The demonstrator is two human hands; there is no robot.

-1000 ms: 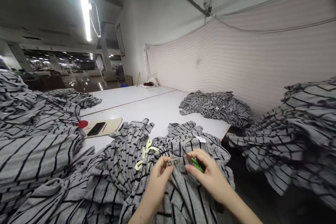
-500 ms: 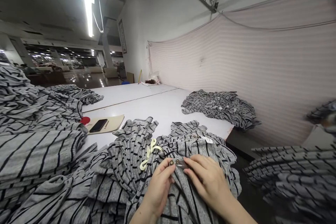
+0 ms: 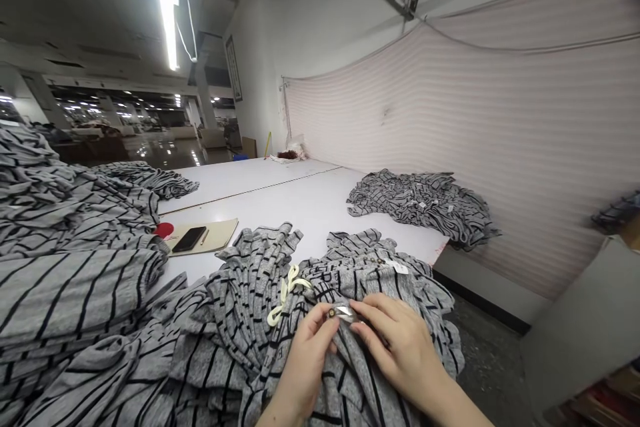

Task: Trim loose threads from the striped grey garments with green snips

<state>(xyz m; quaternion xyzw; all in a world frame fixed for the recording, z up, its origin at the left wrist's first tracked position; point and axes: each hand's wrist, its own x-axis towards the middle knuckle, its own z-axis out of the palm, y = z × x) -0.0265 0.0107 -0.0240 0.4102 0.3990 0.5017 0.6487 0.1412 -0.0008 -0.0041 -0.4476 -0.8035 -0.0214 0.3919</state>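
Observation:
My left hand [image 3: 307,360] pinches the button edge of a grey striped knit garment [image 3: 360,273], next to a small round button [image 3: 331,312]. My right hand [image 3: 400,340] holds the same fabric close by. A small silver blade tip [image 3: 344,311], likely of thread snips, shows between my hands, and its handle is hidden in my right hand. A cream drawstring [image 3: 286,297] lies on the garment to the left of my hands.
Tall stacks of striped garments [image 3: 65,293] fill the left side, and another heap [image 3: 423,208] lies on the white cutting table [image 3: 280,207]. A notebook [image 3: 220,233] with a phone [image 3: 189,239] rests on the table. A grey box [image 3: 585,327] stands at lower right.
The green handle seen earlier in my right hand is now hidden. The view has swung slightly, and the striped pile at the right has left the frame, showing floor and a grey box.

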